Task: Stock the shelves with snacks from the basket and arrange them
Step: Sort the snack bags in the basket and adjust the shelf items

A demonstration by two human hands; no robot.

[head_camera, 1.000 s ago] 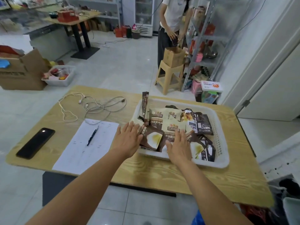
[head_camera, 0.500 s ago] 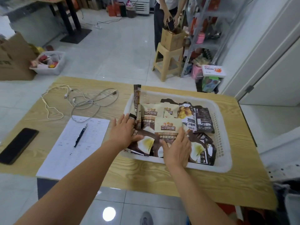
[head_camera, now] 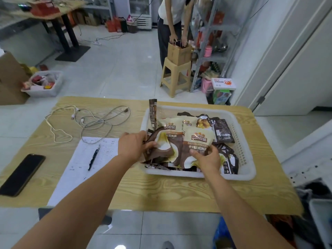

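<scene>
Your left hand (head_camera: pixel 133 146) grips brown packets (head_camera: pixel 166 150), your right hand (head_camera: pixel 206 159) seemingly pinches the cream packet (head_camera: pixel 197 139); lift both clear of the basket (head_camera: pixel 248 169) beneath.

The white plastic basket (head_camera: pixel 176 173) sits on the table (head_camera: pixel 161 193) toward 3 o'clock, its side walls perforated, heaped with flat snack packets. At the basket's 9 o'clock a brown-and-cream packet (head_camera: pixel 165 146) is tilted up off the pile, pinched at its edge by the left hand (head_camera: pixel 133 146). Toward 6 o'clock the right hand (head_camera: pixel 206 159) grips a cream-topped packet (head_camera: pixel 197 139) with brown lettering. A slim brown packet (head_camera: pixel 152 112) stands upright in the 11 o'clock corner. A black packet (head_camera: pixel 222 132) lies flat at 2 o'clock. Grey metal shelves (head_camera: pixel 213 33) stand beyond the table at 1 o'clock, holding goods.
</scene>
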